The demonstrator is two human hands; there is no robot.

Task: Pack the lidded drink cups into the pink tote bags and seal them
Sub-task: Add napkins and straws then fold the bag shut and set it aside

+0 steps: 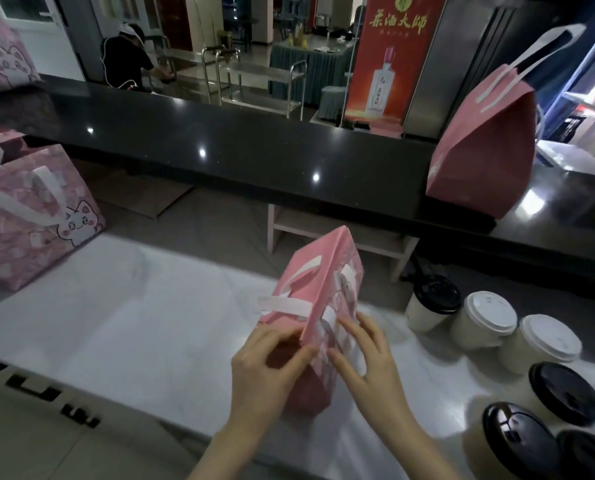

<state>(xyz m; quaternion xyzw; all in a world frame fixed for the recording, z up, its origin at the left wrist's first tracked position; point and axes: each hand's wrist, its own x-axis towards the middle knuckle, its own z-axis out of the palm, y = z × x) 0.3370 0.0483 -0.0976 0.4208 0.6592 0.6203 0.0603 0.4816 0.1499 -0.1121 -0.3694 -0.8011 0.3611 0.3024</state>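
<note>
A pink tote bag (318,282) with white handles stands on the white counter (133,320), its top folded into a closed ridge. My left hand (266,368) pinches the near end of that ridge between thumb and fingers. My right hand (368,358) lies against the bag's right side with straight, spread fingers. To the right stand several lidded drink cups: one black-lidded cup (431,303), two white-lidded cups (483,322) (542,344), and more black-lidded cups (562,393) (517,441) at the lower right.
Pink cat-print tote bags (36,216) stand at the left. Another closed pink bag (483,147) sits on the black raised ledge (254,150) at the right. Beyond the ledge are metal trolleys, a red banner and a seated person.
</note>
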